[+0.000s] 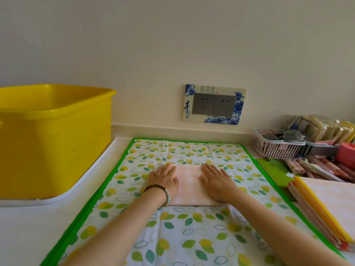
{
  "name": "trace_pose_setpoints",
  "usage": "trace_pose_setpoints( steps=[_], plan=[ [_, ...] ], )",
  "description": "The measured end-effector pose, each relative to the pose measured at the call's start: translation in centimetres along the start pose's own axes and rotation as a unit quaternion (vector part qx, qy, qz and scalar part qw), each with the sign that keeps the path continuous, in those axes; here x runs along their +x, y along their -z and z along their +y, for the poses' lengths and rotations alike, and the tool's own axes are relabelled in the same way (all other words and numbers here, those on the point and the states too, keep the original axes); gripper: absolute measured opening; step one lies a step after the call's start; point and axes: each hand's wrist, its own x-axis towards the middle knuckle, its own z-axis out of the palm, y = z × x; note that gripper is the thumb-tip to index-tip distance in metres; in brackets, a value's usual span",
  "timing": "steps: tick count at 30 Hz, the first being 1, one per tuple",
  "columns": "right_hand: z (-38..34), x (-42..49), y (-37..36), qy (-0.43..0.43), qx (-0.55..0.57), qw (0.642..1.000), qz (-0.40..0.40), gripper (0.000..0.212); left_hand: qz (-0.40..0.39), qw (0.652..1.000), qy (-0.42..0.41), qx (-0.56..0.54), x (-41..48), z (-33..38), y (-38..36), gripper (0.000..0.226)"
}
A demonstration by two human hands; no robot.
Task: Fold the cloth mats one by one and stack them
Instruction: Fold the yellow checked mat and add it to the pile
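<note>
In the middle of the frame, I see both hands lying flat on a folded peach cloth mat [189, 186]. The left hand [164, 181] covers the mat's left edge, palm down, with its fingers straight, close together and pointing toward the wall. A beaded bracelet [159, 191] circles that wrist. The right hand [217, 182] mirrors it on the mat's right side, also palm down with straight fingers. Neither hand curls round anything; both are opened out and press on the cloth. The two bare forearms come up from the bottom of the frame and angle inward toward the mat.

The folded mat is a neat rectangle resting on a leaf-print cloth [192, 237] with a green border (it shows fold creases near its far edge), spread over the white bench [28, 227].

At the right edge of the frame lies a pile of flat mats [326, 210], its yellow and pink edges showing. Above it are a heap of pens [317, 167] and a pink basket [276, 145]. A yellow tub [51, 139] fills the left side, and a double wall socket [214, 104] sits on the wall above centre.
</note>
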Motion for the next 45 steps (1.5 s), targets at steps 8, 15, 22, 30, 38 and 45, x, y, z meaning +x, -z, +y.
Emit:
trace_pose_setpoints(
  steps=[8,15,22,30,38,45],
  plan=[
    [0.0,-0.2,0.2,0.004,0.026,1.0,-0.01,0.057,-0.029,0.999,-0.017,-0.003,-4.4,-0.7,0.0,0.054],
    [-5.1,-1.4,0.3,0.032,-0.022,0.999,0.009,0.054,-0.013,0.999,-0.027,0.013,-5.6,-1.3,-0.2,0.054],
    [-6.9,-3.0,-1.5,0.051,0.017,0.998,0.015,0.055,-0.017,0.999,-0.023,0.024,-5.5,-1.2,-0.1,0.054],
    [-0.5,-5.5,-0.3,-0.012,0.019,1.0,0.013,0.074,-0.025,0.999,-0.027,0.025,-5.6,-1.3,0.0,0.054],
    [1.0,-5.8,1.6,-0.065,0.103,0.992,-0.022,0.075,-0.004,0.999,-0.011,-0.031,-5.8,-1.4,-0.2,0.065],
    [1.5,-4.5,4.8,-0.18,0.314,0.932,-0.03,0.069,0.008,0.997,0.001,-0.078,-5.2,-1.8,-0.3,0.068]
  ],
)
